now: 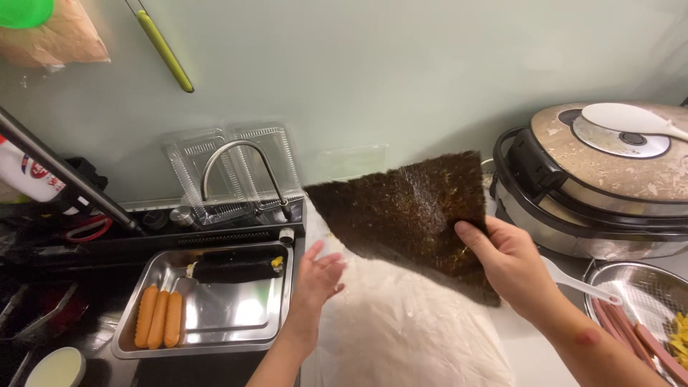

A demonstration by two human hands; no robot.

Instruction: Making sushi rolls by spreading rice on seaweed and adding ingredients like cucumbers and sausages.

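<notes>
My right hand (510, 264) grips a dark square seaweed sheet (408, 208) by its right edge and holds it tilted above a white plastic-covered mat (401, 322) on the counter. Fingers spread, my left hand (319, 276) hovers over the mat's left edge, just below the sheet's lower left side, holding nothing. Left of it a steel tray (215, 315) carries a rolled seaweed roll (236, 269) and three orange sausages (159, 317).
A rice cooker (609, 179) with a white rice paddle (631, 118) on its lid stands at the right. Below it a metal strainer bowl (631, 287) holds ham strips and yellow pieces. A curved faucet (240, 168) and clear plastic boxes (229, 165) sit behind the tray.
</notes>
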